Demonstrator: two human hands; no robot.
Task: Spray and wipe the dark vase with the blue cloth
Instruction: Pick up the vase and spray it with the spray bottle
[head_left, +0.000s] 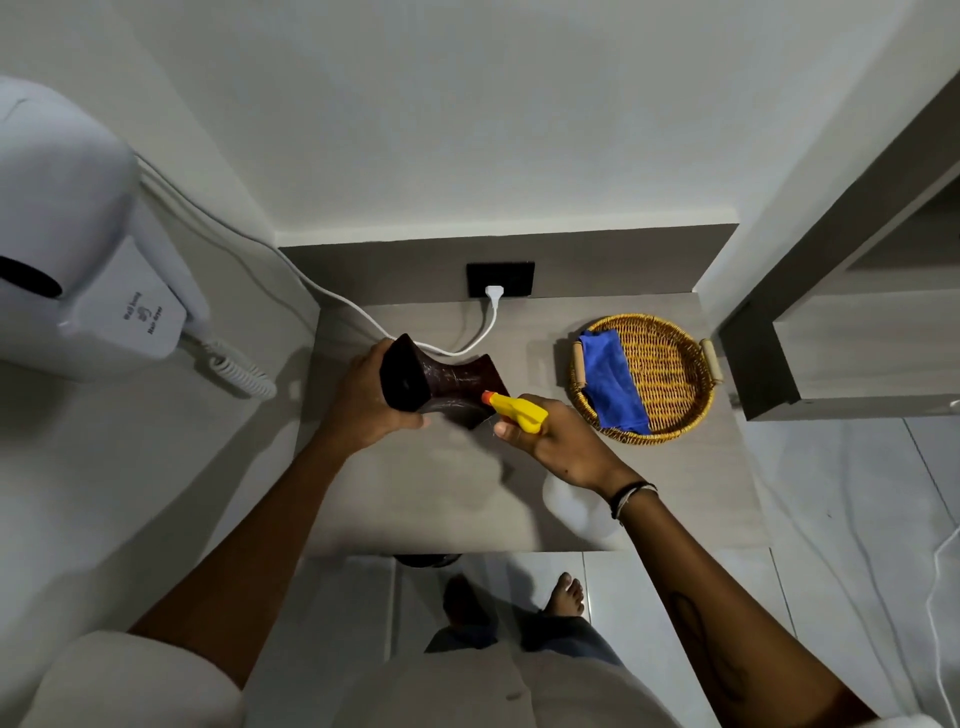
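The dark vase is lifted off the grey counter and tilted on its side, its opening turned toward me. My left hand grips it by the rim end. My right hand holds a spray bottle with a yellow head; its orange nozzle sits right against the vase's side. The bottle's pale body shows faintly below my wrist. The blue cloth lies folded in a woven basket to the right, apart from both hands.
A white wall-mounted hair dryer with a coiled cord hangs at the left. A white cable runs behind the vase to a plug in a black socket. A grey shelf unit borders the counter's right side. My bare feet stand on the tiled floor below.
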